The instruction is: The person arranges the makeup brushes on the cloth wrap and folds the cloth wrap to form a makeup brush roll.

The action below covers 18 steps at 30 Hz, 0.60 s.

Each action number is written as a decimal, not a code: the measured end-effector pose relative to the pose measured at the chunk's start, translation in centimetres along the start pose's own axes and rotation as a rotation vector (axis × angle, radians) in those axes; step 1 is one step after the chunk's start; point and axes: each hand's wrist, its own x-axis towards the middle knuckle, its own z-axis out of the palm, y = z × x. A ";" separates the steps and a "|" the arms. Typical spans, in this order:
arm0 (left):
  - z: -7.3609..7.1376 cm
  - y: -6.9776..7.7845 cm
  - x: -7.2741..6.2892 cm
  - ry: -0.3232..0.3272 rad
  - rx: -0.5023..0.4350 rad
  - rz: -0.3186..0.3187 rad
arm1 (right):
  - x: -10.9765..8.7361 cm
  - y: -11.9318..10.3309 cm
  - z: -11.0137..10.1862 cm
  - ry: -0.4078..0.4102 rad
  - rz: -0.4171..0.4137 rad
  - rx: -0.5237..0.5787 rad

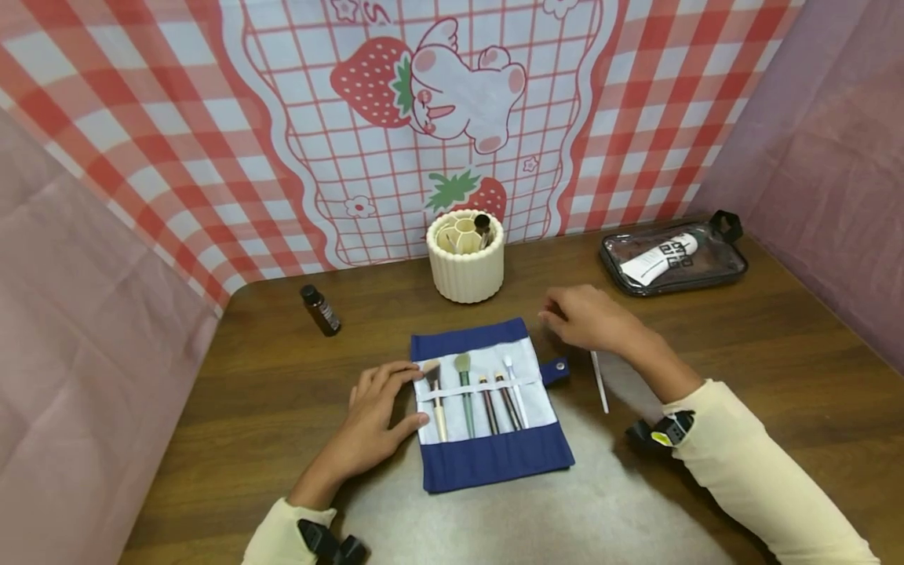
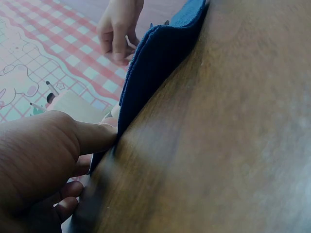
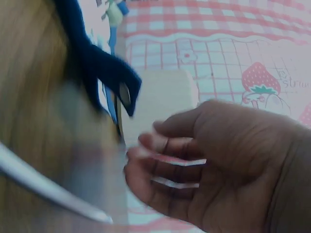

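Observation:
A navy brush roll [image 1: 497,468] lies unfolded, its white inside [image 1: 452,404] facing up. Several makeup brushes stand under its strap, among them a green-handled brush [image 1: 466,392] and a fan-headed brush [image 1: 434,392]. My left hand [image 1: 370,424] rests at the roll's left edge, thumb and fingertips touching the cloth. Beyond the snap tab [image 1: 555,370], my right hand [image 1: 589,318] hovers over the table with loosely bent fingers; in the right wrist view nothing shows between them. A thin white stick-like tool [image 1: 600,384] lies on the table just below that hand.
A cream ribbed holder [image 1: 466,275] with a few brushes stands behind the roll. At the back left is a small dark bottle [image 1: 321,311]. A clear black-edged pouch [image 1: 706,275] holding a white tube [image 1: 657,263] lies at the back right. A checked cloth [image 1: 282,157] hangs behind the table.

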 end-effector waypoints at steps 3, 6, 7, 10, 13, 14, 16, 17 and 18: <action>0.0 0.0 0.0 0.000 -0.001 0.000 | -0.7 0.6 -0.8 -0.008 0.113 -0.124; 0.0 -0.1 0.0 0.000 -0.005 0.001 | -1.3 1.3 -1.2 -0.045 0.195 -0.211; 0.0 -0.1 0.0 -0.001 -0.007 0.000 | -1.4 1.5 -1.2 -0.055 0.208 -0.235; 0.0 -0.1 -0.1 0.000 -0.008 0.000 | -1.6 2.1 -1.2 -0.076 0.234 -0.287; 0.0 -0.1 0.0 0.003 -0.007 -0.001 | -1.6 2.4 -1.1 -0.087 0.248 -0.300; 0.1 -0.1 0.0 0.003 -0.006 -0.001 | -1.6 2.5 -1.0 -0.094 0.253 -0.297; 0.1 -0.1 0.0 0.005 -0.005 0.002 | -1.6 2.6 -0.9 -0.122 0.269 -0.277; 0.1 -0.1 0.0 0.003 -0.005 0.001 | -1.6 2.7 -0.9 -0.138 0.273 -0.263; 0.1 -0.2 0.0 0.001 -0.004 0.002 | -1.6 2.7 -0.8 -0.155 0.275 -0.252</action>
